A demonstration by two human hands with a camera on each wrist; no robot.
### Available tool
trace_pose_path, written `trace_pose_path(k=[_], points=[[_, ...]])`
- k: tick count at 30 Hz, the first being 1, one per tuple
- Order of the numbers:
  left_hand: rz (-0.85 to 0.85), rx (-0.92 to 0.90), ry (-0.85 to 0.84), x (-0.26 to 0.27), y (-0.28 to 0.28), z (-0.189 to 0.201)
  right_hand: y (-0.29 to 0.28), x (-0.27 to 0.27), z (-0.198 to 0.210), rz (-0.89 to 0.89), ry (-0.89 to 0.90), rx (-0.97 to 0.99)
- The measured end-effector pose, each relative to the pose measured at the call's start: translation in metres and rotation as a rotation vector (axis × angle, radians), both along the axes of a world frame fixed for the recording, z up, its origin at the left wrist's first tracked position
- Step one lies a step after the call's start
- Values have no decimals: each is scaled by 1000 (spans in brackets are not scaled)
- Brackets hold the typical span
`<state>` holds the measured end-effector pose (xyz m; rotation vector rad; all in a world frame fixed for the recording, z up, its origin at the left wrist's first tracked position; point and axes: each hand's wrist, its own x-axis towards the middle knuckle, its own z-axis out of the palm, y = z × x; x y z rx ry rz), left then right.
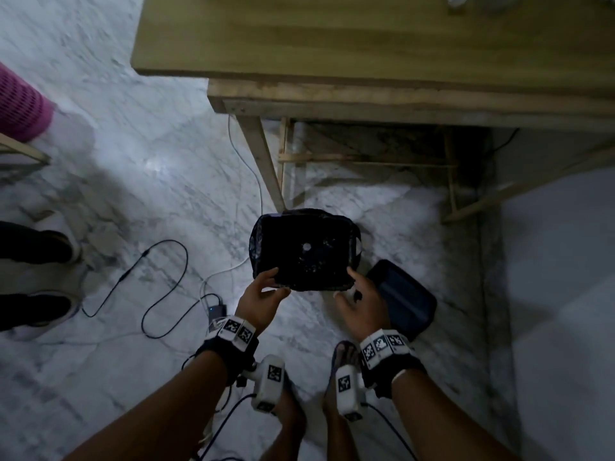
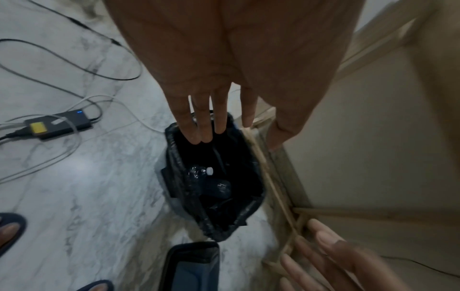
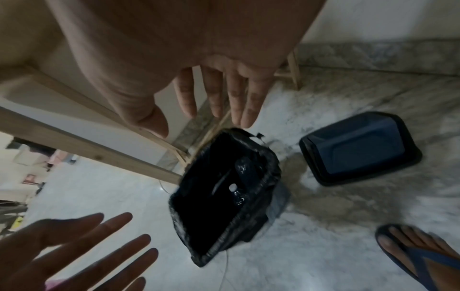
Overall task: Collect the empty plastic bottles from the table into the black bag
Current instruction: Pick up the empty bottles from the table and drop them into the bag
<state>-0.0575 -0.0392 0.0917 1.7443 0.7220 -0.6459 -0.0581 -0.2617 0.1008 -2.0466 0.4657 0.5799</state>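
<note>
The black bag (image 1: 304,251) lines a bin on the marble floor beside the table leg, with its mouth wide open. Two clear plastic bottles lie inside: one with a white cap (image 2: 210,170) and a second bottle (image 2: 222,189) beside it. The capped bottle (image 3: 233,187) and its neighbour (image 3: 245,169) also show in the right wrist view. My left hand (image 1: 271,284) hovers over the bag's near left rim, fingers straight, holding nothing. Over the near right rim my right hand (image 1: 349,284) is spread and empty. Both hands stay above the bag, apart from it.
The wooden table (image 1: 332,44) stands behind the bag, with clear items at its far right edge. A dark bin lid (image 1: 402,294) lies on the floor to the right. Cables and a power adapter (image 1: 216,309) lie to the left. Another person's shoes (image 1: 36,247) are at far left.
</note>
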Motion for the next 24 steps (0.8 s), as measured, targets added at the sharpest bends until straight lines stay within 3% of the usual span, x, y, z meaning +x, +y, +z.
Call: trace_pose_path(k=[6, 13, 19, 24], points=[[-66, -38, -178, 30, 3, 90, -9, 22, 89, -23, -189, -59], [-188, -28, -435, 99, -4, 205, -23, 90, 204, -63, -479, -53], [-274, 25, -647, 198, -31, 275, -50, 175, 270, -58, -624, -92], [-302, 182, -797, 314, -64, 301, -70, 280, 283, -20, -748, -177]])
